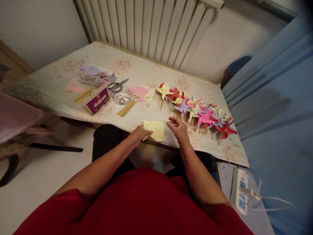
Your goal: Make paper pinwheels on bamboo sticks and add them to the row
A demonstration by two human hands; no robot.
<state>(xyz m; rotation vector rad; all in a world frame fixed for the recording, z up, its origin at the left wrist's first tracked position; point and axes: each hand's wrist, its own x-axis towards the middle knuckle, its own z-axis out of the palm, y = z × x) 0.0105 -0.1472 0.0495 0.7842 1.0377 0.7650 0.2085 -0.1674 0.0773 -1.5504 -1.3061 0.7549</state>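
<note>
Both hands at a yellow paper square near the front edge of the surface.

The left hand (140, 133) pins the paper (154, 130) down at its left corner, fingers together and flat on it, apparently to stop it sliding; the right hand (179, 128) rests just beside its right edge, fingers loosely curled and empty. Finished pinwheels (198, 111) lie in a row to the right, clear of the hands. Sticks (126, 108), a bowl (121, 96), scissors (117, 85) and a box (94, 98) sit to the left.

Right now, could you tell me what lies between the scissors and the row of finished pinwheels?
In the head view, loose paper squares lie between the scissors and the pinwheels.
</note>
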